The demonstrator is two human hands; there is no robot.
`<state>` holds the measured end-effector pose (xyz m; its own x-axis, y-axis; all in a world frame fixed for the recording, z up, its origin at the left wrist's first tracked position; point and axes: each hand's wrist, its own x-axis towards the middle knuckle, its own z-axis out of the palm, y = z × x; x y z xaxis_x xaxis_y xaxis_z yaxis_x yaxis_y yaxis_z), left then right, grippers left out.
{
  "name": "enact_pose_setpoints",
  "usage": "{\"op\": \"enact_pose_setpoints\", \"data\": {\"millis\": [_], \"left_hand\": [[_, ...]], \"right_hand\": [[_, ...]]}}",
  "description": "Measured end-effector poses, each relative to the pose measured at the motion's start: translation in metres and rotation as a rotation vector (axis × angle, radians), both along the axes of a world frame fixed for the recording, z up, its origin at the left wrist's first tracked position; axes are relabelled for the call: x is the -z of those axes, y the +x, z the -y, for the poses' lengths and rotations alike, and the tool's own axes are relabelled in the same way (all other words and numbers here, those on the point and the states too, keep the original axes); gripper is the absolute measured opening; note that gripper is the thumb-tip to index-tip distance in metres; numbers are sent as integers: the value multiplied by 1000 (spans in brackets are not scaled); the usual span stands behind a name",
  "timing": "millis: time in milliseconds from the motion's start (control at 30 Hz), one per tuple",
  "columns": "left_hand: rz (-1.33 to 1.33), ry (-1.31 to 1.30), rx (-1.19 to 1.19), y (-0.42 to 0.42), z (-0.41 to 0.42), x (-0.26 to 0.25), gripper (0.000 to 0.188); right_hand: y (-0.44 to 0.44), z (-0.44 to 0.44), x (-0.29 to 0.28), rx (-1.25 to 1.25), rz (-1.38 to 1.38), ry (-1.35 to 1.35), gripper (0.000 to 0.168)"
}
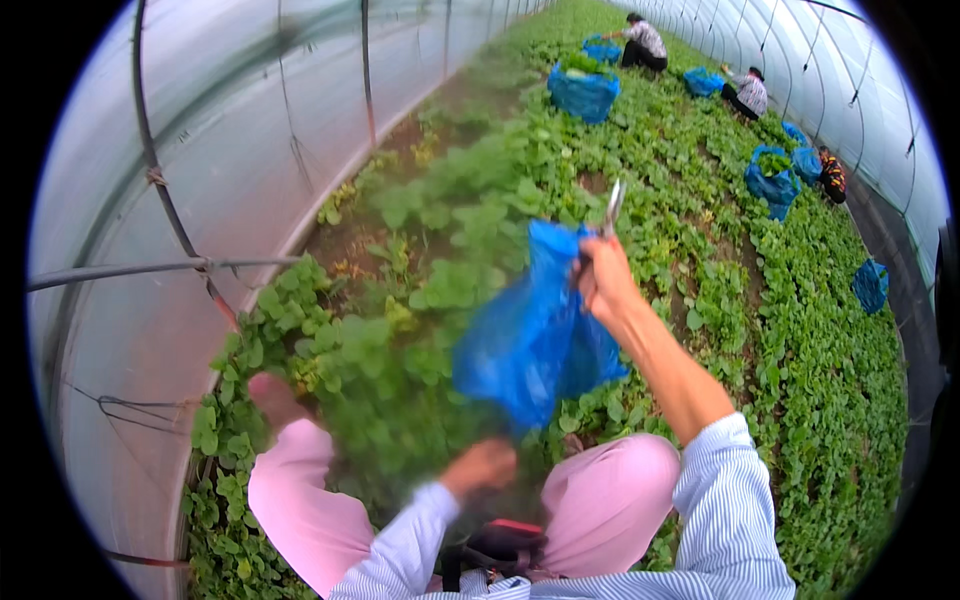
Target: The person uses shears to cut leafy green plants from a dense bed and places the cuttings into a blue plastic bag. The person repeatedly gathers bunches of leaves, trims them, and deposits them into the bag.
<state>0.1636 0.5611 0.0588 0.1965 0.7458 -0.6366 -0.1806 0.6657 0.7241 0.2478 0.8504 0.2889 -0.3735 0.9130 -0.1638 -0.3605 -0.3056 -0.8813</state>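
Observation:
My right hand (602,274) is raised in front of me, closed around the handles of a pair of scissors (615,206) and the gathered top of a blue plastic bag (525,337). The blades point up and away. The bag hangs down to the left, and its contents cannot be made out. Below it, near my knees, is my left hand (484,465), blurred and close to the bag's lower edge; whether its fingers hold anything is unclear. Low green leafy plants (367,360) surround both hands.
Plastic film (225,135) on a metal pipe frame (165,195) forms the tunnel's left wall. Farther ahead, co-workers (645,43) crouch among blue bags (583,94), some filled with greens. Another blue bag (871,286) lies at the right, beside a dark strip (892,232).

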Motion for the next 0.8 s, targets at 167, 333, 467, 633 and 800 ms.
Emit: {"op": "enact_pose_setpoints", "data": {"millis": [167,333,467,633,800], "left_hand": [[-192,524,-335,-60,-113,-53,74],[-190,577,-291,-75,-165,-50,39],[93,534,-510,-63,-152,-41,58],[51,277,-578,-50,-115,12,61],[-378,286,-320,3,-49,72,25]], "right_hand": [[-86,-23,-52,-93,-144,257,16],[-76,-14,-20,74,-81,400,11],[-60,-16,24,-6,44,613,13],[-27,-35,154,-28,189,293,7],[37,-39,226,224,-58,-74,8]]}}
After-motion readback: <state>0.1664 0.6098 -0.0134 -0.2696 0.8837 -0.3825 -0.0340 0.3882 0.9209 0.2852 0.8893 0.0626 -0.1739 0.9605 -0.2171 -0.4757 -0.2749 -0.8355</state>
